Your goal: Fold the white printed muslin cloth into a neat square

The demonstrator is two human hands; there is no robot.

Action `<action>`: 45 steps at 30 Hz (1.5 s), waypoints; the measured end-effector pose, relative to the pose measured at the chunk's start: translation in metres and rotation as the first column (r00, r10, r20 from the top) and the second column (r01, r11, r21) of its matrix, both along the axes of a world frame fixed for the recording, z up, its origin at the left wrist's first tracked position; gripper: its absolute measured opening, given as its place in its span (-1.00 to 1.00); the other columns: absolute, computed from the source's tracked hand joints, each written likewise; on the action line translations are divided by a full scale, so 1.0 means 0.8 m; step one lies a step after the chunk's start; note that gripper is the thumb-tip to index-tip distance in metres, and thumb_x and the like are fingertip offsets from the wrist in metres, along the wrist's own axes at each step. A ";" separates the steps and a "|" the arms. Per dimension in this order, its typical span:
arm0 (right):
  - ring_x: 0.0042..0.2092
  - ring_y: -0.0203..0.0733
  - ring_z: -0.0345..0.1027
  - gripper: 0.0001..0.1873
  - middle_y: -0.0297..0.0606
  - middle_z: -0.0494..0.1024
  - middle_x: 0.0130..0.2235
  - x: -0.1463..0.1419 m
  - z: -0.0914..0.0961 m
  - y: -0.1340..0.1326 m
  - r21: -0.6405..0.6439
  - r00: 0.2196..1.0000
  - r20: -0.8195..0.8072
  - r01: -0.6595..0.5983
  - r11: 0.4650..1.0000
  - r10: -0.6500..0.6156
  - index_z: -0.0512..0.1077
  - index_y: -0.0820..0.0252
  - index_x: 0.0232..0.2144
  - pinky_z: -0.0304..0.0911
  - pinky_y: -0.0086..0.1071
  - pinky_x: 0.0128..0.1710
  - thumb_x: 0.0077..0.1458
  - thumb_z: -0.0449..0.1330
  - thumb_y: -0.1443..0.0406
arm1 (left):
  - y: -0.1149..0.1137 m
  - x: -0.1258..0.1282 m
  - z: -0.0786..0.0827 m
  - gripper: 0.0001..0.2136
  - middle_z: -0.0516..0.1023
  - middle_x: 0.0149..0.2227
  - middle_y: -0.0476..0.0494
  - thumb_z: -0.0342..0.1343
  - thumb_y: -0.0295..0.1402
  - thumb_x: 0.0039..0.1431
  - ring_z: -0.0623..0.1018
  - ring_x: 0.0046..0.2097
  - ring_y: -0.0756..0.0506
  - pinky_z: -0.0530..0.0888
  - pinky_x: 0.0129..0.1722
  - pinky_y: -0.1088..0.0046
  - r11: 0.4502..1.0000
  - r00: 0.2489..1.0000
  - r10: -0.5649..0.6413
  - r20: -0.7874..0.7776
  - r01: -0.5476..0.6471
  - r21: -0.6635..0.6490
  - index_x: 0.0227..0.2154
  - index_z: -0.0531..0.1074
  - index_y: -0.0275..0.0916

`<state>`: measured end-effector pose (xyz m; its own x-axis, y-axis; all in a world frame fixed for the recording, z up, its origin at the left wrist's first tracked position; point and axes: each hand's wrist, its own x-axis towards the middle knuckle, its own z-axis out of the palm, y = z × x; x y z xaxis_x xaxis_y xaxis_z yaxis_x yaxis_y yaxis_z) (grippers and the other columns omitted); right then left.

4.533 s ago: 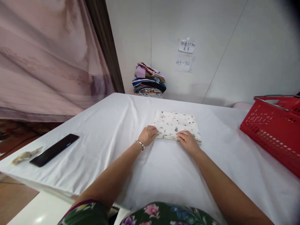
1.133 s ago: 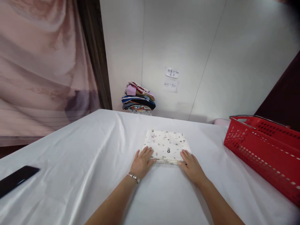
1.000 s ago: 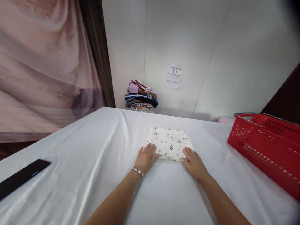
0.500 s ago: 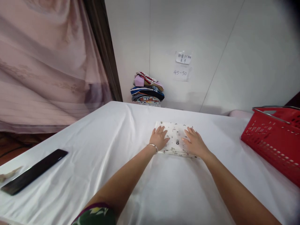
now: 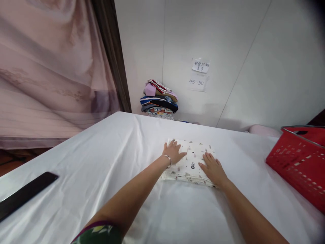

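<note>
A folded white cloth [image 5: 191,157] with a small scattered print lies flat on the white-covered table [image 5: 122,152]. Its layers show along the near edge. My left hand [image 5: 174,153], a bracelet at its wrist, rests on the cloth's left side with fingers spread. On the right side of the cloth lies my right hand [image 5: 213,168], palm down and fingers stretched out. Neither hand grips anything. The parts of the cloth beneath both palms are hidden.
A red plastic basket [image 5: 299,162] with a metal handle stands at the right. At the left lies a long dark flat object [image 5: 27,193]. Beyond the far edge is a pile of folded fabrics [image 5: 159,100] by the wall. A pink curtain [image 5: 50,67] hangs at the left.
The view has shifted slightly, so the cloth appears lower. My right hand has slid nearer to me along the cloth's right side; my left hand stays on the left side.
</note>
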<state>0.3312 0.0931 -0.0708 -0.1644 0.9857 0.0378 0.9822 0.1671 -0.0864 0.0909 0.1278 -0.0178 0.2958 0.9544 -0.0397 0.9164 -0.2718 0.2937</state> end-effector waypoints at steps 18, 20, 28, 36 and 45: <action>0.28 -0.07 -0.38 -0.27 -0.17 -0.14 0.28 -0.008 0.017 0.089 -0.060 0.998 -0.008 0.065 0.996 -0.066 -0.06 0.27 0.21 -0.24 -0.02 0.17 0.13 -0.29 -0.06 | 0.037 -0.002 -0.047 -0.33 -0.23 0.29 -0.05 -0.34 0.06 0.12 -0.27 0.28 -0.14 0.04 0.16 0.08 0.997 0.997 0.078 -0.029 -0.078 0.020 0.22 -0.09 -0.23; 0.28 -0.07 -0.38 -0.26 -0.18 -0.13 0.28 0.000 0.008 0.090 -0.054 0.998 -0.003 0.062 0.997 -0.062 -0.06 0.26 0.21 -0.24 -0.01 0.16 0.13 -0.29 -0.07 | 0.038 -0.003 -0.045 -0.35 -0.18 0.29 -0.06 -0.28 0.05 0.12 -0.25 0.28 -0.13 0.04 0.16 0.11 0.997 0.997 0.069 0.020 -0.069 0.031 0.20 -0.04 -0.22; 0.27 -0.01 -0.35 -0.25 -0.13 -0.13 0.28 0.005 0.009 0.090 -0.035 0.999 -0.004 0.032 0.999 -0.032 -0.07 0.29 0.21 -0.19 0.01 0.14 0.13 -0.31 -0.06 | 0.019 -0.047 -0.043 -0.52 0.05 0.24 -0.02 0.04 -0.27 0.05 0.00 0.25 -0.08 0.02 0.20 0.43 0.998 0.907 0.033 0.421 -0.005 -0.066 0.07 0.25 -0.18; 0.26 0.01 -0.31 -0.30 -0.08 -0.06 0.26 0.006 0.017 0.092 -0.047 1.000 0.003 0.028 0.998 -0.028 0.00 0.30 0.18 -0.15 -0.01 0.12 0.14 -0.27 -0.02 | -0.093 -0.081 -0.050 -0.71 0.54 -0.39 -0.05 -0.02 -0.23 0.07 0.50 -0.37 -0.02 0.43 -0.36 0.53 0.902 0.585 0.415 0.697 -0.368 -0.228 -0.21 0.46 -0.24; -0.06 -0.19 0.29 -0.70 -0.25 0.47 -0.11 -0.112 0.052 0.004 0.110 0.838 -0.477 -0.244 0.964 0.266 0.42 0.14 -0.18 0.16 -0.30 -0.04 0.08 -0.02 0.25 | -0.135 -0.070 -0.054 -0.69 0.54 -0.31 -0.10 0.12 -0.29 -0.04 0.51 -0.30 -0.04 0.42 -0.31 0.49 0.891 0.574 0.434 0.695 -0.390 -0.234 -0.19 0.42 -0.27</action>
